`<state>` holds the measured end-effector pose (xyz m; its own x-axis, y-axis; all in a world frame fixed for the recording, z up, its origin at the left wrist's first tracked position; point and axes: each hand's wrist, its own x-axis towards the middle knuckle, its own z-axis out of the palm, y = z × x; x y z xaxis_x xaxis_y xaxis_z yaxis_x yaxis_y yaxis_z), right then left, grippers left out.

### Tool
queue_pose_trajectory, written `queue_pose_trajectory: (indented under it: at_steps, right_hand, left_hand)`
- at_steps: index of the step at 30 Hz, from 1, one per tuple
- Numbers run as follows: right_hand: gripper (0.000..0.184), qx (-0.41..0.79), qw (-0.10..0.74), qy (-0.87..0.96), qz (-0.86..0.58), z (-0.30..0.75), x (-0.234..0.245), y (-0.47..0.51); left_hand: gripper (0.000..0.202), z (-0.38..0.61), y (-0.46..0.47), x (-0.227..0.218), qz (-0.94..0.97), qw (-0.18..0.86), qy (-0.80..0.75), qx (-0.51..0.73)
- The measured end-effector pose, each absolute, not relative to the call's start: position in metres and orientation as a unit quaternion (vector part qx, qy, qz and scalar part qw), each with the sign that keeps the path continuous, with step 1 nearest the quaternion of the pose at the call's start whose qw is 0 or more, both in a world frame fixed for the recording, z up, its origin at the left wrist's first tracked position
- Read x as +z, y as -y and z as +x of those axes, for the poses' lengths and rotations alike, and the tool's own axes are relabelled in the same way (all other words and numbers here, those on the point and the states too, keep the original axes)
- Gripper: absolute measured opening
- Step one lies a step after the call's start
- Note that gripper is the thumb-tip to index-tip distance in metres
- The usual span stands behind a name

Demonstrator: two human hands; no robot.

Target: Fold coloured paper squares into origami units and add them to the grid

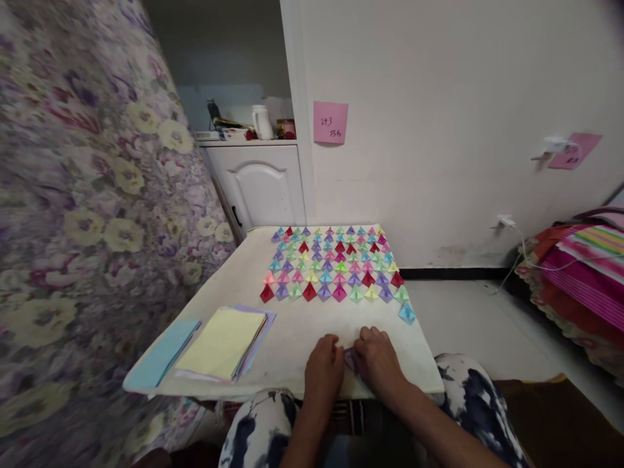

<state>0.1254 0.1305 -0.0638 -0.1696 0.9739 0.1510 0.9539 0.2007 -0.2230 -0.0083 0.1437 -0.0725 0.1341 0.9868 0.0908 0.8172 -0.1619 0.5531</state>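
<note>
A small folded piece of purple paper (349, 359) lies low over the front of the table, between my two hands and mostly covered by them. My right hand (377, 359) is closed over its right side, knuckles up. Curled fingers of my left hand (324, 367) meet its left edge; the fingertips are partly hidden. Beyond the hands, many folded paper pieces in several colours stand in rows, among them a dark red one (309, 292) and a magenta one (339, 292). A single blue folded piece (406, 313) sits in front of the rows at the right edge.
A stack of coloured paper sheets (221, 341), yellow on top, lies at the table's left, beside a blue stack (164, 353). The cream-covered table (292, 331) adjoins the wall. A floral curtain (107, 214) hangs left; a bed (585, 273) stands right.
</note>
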Motion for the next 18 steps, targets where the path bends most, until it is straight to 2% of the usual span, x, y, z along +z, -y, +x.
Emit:
queue_pose_trajectory:
  at_steps: [10, 14, 18]
  right_hand:
    - [0.02, 0.074, 0.159, 0.744, -0.645, 0.122, -0.066, -0.129]
    - [0.006, 0.118, 0.204, 0.735, -0.636, 0.133, -0.06, -0.129]
    - [0.017, 0.173, 0.26, 0.713, -0.628, 0.159, -0.055, -0.131]
  left_hand:
    - [0.015, -0.014, -0.137, -0.07, 0.716, 0.214, -0.613, 0.256]
    - [0.016, -0.013, -0.136, -0.07, 0.711, 0.22, -0.619, 0.252]
    - [0.019, -0.016, -0.138, -0.072, 0.705, 0.235, -0.619, 0.255]
